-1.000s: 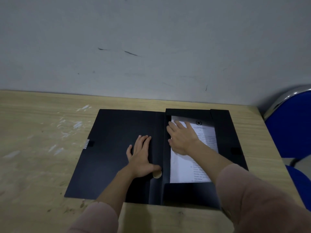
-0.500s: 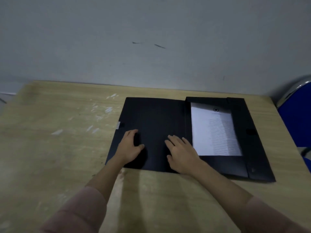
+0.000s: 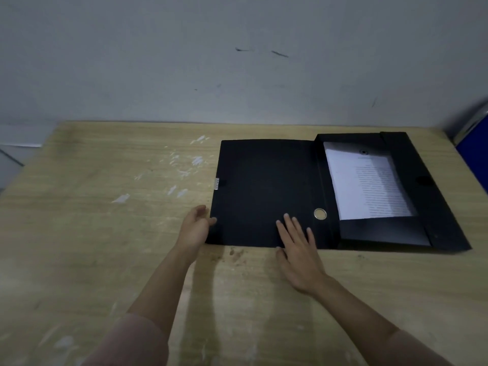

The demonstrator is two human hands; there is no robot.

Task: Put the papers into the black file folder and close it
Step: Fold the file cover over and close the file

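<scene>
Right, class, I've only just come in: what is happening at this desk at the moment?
A person is packing papers into a black file folder on a wooden table. The papers already lie in the folder's right-hand tray. The cover lies open and flat to the left. The left hand is at the cover's near left corner, and the right hand rests flat on its near edge. The folder is not yet closed.

A single head-worn wide-angle view looks forward and down, fairly close, onto the light wooden table (image 3: 105, 233); the grey scuffed wall (image 3: 184, 62) fills the frame's upper third.
</scene>
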